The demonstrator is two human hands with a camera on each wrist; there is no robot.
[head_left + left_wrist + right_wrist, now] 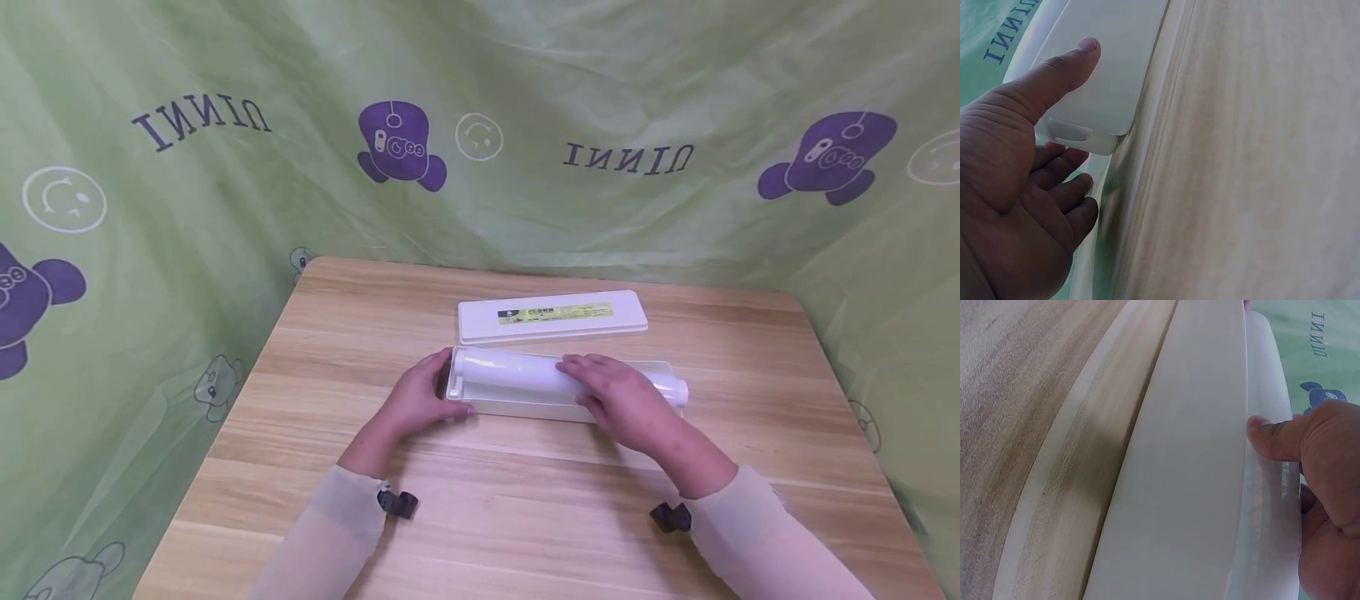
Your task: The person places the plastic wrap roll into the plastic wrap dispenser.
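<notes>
A long white box [525, 409] with its top off stands on the table. A roll of cling film [510, 369] lies in it at a slant: its left end is inside, and its right end juts past the box's right end. My left hand [423, 396] holds the left end of the box, the thumb against the front wall and the fingers bent around the end, as the left wrist view shows. My right hand [622, 400] grips the roll right of its middle, thumb on the near side and fingers over the top. In the right wrist view the thumb presses the roll [1269, 512] just above the box rim.
A white lid [480, 321] with a yellow-green label lies behind the box. Wood-grain table [480, 517] spreads in front and to both sides. A green printed curtain [525, 225] hangs around the table's back and sides.
</notes>
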